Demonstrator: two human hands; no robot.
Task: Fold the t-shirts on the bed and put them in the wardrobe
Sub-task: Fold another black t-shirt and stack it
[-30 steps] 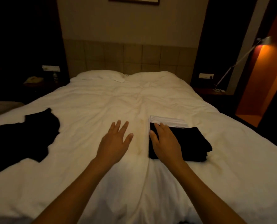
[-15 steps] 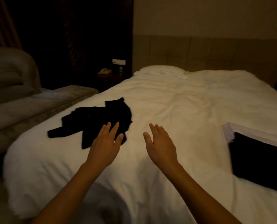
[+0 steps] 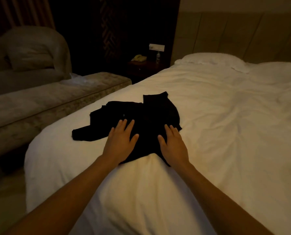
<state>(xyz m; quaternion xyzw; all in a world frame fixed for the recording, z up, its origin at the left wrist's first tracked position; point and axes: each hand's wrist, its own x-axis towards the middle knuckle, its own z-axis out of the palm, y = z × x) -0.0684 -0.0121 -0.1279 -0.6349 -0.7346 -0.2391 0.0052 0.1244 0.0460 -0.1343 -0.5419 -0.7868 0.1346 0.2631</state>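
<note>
hands flat on black t-shirt — crumpled, lengthwise left-right.

Both bare forearms are stretched forward, side by side. The left hand is laid palm down, fingers straight and slightly spread. The right hand is likewise held flat, thumb turned inward toward the left.
</note>
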